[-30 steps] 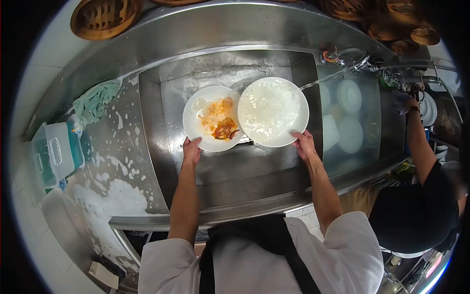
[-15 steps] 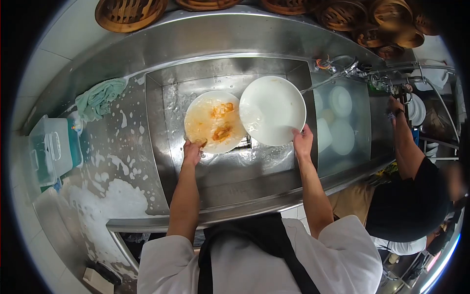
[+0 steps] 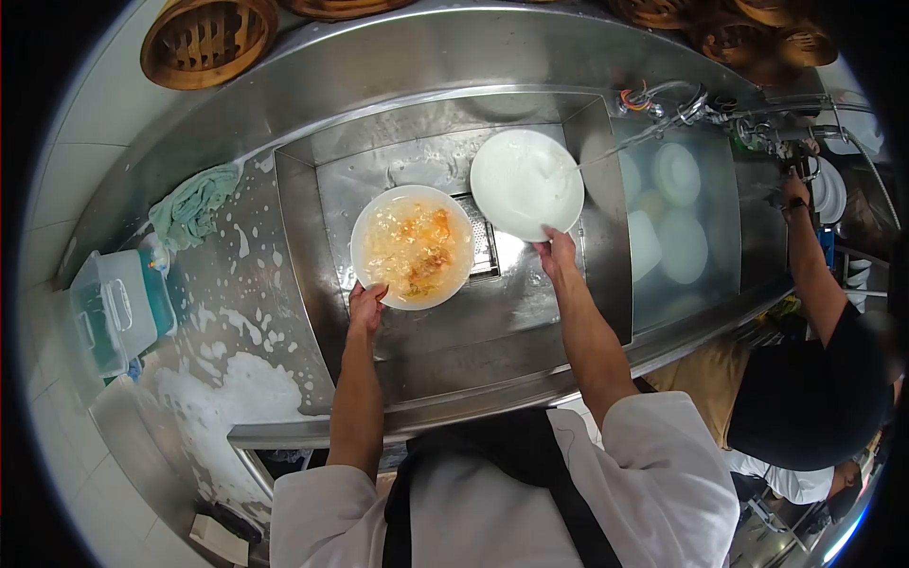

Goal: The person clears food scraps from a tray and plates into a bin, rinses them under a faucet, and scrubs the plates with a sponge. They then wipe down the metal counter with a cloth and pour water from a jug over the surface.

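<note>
Soiled plate [image 3: 412, 248]: one, held over the metal sink [image 3: 445, 355], face up, with clear liquid and orange-brown food residue across it. White plate [image 3: 526, 180]: one, farther right, face up, apart from the first. Both are round, smooth and glossy, so neither has a long axis.

Grip, left hand [image 3: 367, 308]: clamped on the near-left rim of the first. Grip, right hand [image 3: 557, 252]: clamped on the near rim of the second, thumb on top. One thin water stream [image 3: 611, 154] runs from the faucet [image 3: 694, 106] onto the second. One rectangular drain grate [image 3: 484, 248] shows between the two, its long axis running away from the person.

Adjoining basin [image 3: 715, 256]: cloudy water, at least four submerged dishes [image 3: 682, 248]. Metal table [image 3: 295, 364], left: one crumpled green cloth [image 3: 194, 204], one clear plastic container [image 3: 106, 312], white foam [image 3: 227, 388]. Far edge: at least five slatted round baskets [image 3: 208, 43]. One co-worker [image 3: 805, 398] at right, dark top.
</note>
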Demonstrator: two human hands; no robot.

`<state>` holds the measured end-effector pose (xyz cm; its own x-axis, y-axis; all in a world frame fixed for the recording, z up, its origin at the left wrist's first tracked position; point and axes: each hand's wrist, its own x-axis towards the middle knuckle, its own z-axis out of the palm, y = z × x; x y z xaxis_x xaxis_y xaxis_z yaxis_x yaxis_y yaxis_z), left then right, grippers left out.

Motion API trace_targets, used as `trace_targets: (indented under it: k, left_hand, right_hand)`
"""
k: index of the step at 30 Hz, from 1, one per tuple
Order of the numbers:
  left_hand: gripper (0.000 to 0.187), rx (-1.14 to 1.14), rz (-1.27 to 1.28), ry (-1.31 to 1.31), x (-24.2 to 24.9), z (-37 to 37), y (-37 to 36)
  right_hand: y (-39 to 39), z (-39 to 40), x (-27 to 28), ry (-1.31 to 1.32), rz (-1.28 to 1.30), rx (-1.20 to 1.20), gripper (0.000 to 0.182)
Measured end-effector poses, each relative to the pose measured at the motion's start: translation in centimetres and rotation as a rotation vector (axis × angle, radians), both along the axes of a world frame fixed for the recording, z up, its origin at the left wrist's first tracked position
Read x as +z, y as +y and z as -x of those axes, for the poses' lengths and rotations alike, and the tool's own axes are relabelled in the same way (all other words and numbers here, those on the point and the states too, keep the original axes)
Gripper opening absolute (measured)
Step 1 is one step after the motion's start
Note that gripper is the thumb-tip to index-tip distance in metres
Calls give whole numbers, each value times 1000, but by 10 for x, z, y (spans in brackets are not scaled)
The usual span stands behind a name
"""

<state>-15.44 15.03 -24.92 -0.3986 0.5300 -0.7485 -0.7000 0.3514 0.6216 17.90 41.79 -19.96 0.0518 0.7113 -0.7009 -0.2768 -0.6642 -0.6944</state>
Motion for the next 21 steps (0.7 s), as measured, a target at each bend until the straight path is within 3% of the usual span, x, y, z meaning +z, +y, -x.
trace_targets:
  k: [1,3,5,6,7,9,11,12,14,15,17,21]
  left_hand:
    - [31,-13,19,29,1,1,-2]
    - [31,-28,42,60,7,0,-2]
    - [35,-13,7,102,28,-6,8]
    - [35,-14,7,107,39,-6,14]
    - [37,-58,28,179,47,-5,18]
    - [38,-111,46,243,64,-14,29]
    - [40,-117,-41,408,89,-20,46]
    - [40,-126,-38,414,104,-22,55]
    - [39,-339,209,710,135,-28,71]
    - [39,-355,207,720,144,-30,78]
    - [38,-492,279,1062,161,-36,90]
    - [44,-674,435,1085,194,-47,110]
  right_hand:
    - [4,6,-10,165,-29,-94,46]
    - [15,18,-25,203,-2,-134,54]
    - [22,34,-34,-447,-94,-210,57]
    - [23,34,-45,-638,-471,-41,57]
    - [11,45,-28,-637,-467,-47,57]
    - [-36,81,26,-1502,-943,248,44]
    - [-73,94,21,-827,-854,661,32]
    - [-103,108,20,-729,-858,673,25]
    - [-142,124,28,-227,-846,980,28]
    - [-155,133,36,-226,-844,961,28]
    - [-172,146,47,-101,-930,927,19]
    - [-148,148,7,-202,-786,947,15]
